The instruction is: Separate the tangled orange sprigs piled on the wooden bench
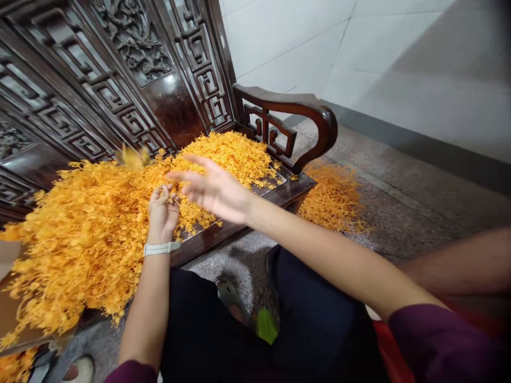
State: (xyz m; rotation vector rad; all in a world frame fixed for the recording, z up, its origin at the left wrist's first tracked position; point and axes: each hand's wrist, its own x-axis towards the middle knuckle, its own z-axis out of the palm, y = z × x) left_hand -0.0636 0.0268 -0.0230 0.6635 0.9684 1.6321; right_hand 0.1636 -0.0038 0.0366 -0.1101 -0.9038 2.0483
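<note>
On the seat of a dark carved hardwood bench (275,196): one large heap of loose orange-yellow dried flower sprigs (91,234), spread from the seat's far corner over its front edge and onto a brown cardboard sheet (8,314) at the lower left. Item: a few thin pale stems (170,198), held above the heap, long axis lying roughly level and pointing toward the right hand; their fine shape is hard to make out. Item: the left hand (163,213), closed up, fingertips pinching those stems, a white wristwatch strap (157,248) on its wrist. Item: the right hand (215,189), slightly blurred, wide open, palm down, fingers spread and reaching toward the left hand, holding nothing and touching neither the stems nor, as far as can be seen, the heap. Item: a blurred yellow clump (132,158) by the fretwork bench back (59,101), its contact with the back unclear. Item: a smaller orange heap (331,199) on the speckled terrazzo floor (403,207), beyond the curved wooden armrest (287,109). Item: a bare forearm (459,260) entering from the right edge, apart from the person's own arms, which wear plum sleeves (435,340).
</note>
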